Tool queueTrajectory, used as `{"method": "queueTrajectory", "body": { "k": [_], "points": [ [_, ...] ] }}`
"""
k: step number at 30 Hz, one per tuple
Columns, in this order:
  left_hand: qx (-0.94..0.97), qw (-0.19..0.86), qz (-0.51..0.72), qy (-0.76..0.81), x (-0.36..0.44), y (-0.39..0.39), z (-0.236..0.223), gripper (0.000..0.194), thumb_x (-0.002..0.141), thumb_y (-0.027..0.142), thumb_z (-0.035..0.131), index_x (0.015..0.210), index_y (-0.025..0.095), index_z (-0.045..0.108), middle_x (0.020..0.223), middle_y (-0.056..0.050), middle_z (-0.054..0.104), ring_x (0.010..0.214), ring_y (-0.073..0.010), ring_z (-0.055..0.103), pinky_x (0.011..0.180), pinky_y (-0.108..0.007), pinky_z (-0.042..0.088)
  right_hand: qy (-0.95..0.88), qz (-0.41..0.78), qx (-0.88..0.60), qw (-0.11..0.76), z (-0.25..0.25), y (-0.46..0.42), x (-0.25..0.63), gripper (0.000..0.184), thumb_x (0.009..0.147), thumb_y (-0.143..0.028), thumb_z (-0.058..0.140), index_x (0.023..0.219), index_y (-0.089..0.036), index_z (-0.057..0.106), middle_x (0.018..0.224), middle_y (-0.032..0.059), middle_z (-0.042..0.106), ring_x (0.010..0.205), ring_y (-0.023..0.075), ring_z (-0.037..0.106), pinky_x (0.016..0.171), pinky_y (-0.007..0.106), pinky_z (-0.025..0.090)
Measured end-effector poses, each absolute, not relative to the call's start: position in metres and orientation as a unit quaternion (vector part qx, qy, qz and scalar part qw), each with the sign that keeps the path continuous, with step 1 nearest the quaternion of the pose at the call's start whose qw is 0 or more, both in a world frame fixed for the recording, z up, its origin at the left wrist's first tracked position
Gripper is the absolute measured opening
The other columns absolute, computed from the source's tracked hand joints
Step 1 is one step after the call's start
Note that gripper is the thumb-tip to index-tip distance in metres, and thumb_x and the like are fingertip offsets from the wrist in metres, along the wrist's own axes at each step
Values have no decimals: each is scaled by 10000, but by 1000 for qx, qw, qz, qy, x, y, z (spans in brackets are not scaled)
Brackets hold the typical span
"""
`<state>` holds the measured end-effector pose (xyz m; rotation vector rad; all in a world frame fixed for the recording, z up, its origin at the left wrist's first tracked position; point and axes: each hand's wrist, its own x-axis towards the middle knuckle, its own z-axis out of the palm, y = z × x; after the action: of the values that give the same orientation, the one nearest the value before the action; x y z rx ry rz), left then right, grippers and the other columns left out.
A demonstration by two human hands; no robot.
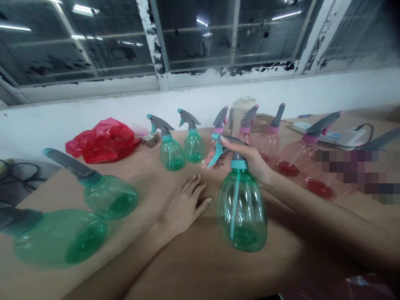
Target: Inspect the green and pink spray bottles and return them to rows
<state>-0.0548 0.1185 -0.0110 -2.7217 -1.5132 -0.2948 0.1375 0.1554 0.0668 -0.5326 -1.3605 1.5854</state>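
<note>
View: head
Bottle point(242, 208): clear green, ribbed, teal collar and trigger, grey head, straw inside; near upright, beside the left hand point(186, 204)
Right hand point(242, 154): grasping the bottle at neck and head
Left hand: released, palm down on the table point(187, 266)
Edges: pink bottles point(268, 143) close behind the right hand
Room: bare table between left hand and red bag point(109, 141)
</note>
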Motion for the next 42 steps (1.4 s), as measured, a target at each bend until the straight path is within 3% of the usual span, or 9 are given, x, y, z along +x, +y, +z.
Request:
{"method": "queueTrajectory", "body": {
  "k": [3, 7, 12, 17, 26, 32, 39, 42],
  "points": [
    [-870, 11, -85, -486, -54, 117, -10, 467, 936, 398, 407, 1294, 108, 482, 1438, -152, 410, 1335, -278, 360, 1098, -458, 290, -604, 577, -232, 499, 73, 155, 139, 305, 800, -505, 583, 929, -238, 656, 840, 34, 672, 904, 223, 628, 824, 398, 488],
    [-880, 16, -92, -465, -49, 108, -9, 417, 923, 340, 440, 1249, 88, 508, 1361, -162, 501, 1321, -285, 381, 1094, -445, 295, -665, 452, -270, 530, 90, 145, 131, 278, 785, -496, 626, 938, -268, 665, 937, 19, 669, 992, 244, 595, 912, 428, 445],
    [-886, 6, -124, -447, -39, 91, -18, 417, 939, 399, 397, 1210, 111, 530, 1199, -156, 620, 1155, -298, 552, 955, -443, 441, -707, 357, -283, 540, 114, 133, 89, 320, 776, -509, 625, 961, -250, 652, 964, 1, 640, 1002, 232, 574, 903, 393, 440],
    [-903, -1, -158, -400, -34, 82, -28, 382, 933, 376, 424, 1190, 119, 541, 1319, -130, 547, 1272, -245, 448, 1067, -386, 339, -746, 370, -225, 505, 113, 149, 23, 387, 745, -523, 645, 986, -222, 631, 971, 18, 630, 939, 209, 573, 857, 378, 457],
    [-910, -15, -186, -369, -37, 84, -29, 374, 895, 397, 496, 1085, 90, 591, 1136, -151, 638, 1152, -276, 534, 1030, -415, 369, -743, 407, -209, 489, 78, 193, -62, 367, 742, -518, 662, 979, -240, 625, 942, 34, 631, 991, 270, 541, 865, 438, 464],
    [-911, -22, -223, -347, -37, 86, -37, 402, 924, 374, 431, 1157, 87, 588, 1155, -166, 641, 1170, -304, 517, 1014, -467, 372, -743, 420, -195, 484, 66, 207, -81, 402, 752, -554, 630, 1013, -248, 615, 989, 44, 642, 1030, 275, 537, 915, 466, 438],
    [-915, -11, -190, -357, -37, 85, -32, 390, 917, 381, 452, 1050, 65, 639, 1081, -160, 663, 1127, -283, 543, 1022, -404, 363, -749, 404, -179, 494, 61, 209, -78, 365, 728, -570, 641, 832, -221, 613, 875, 35, 643, 920, 252, 576, 854, 427, 469],
    [-913, -13, -182, -364, -37, 84, -30, 393, 909, 393, 470, 1069, 67, 620, 1104, -158, 650, 1143, -278, 533, 1028, -403, 356, -759, 391, -193, 483, 59, 208, -69, 363, 693, -542, 681, 873, -232, 621, 919, 27, 655, 921, 240, 591, 858, 405, 473]
  ]
}}
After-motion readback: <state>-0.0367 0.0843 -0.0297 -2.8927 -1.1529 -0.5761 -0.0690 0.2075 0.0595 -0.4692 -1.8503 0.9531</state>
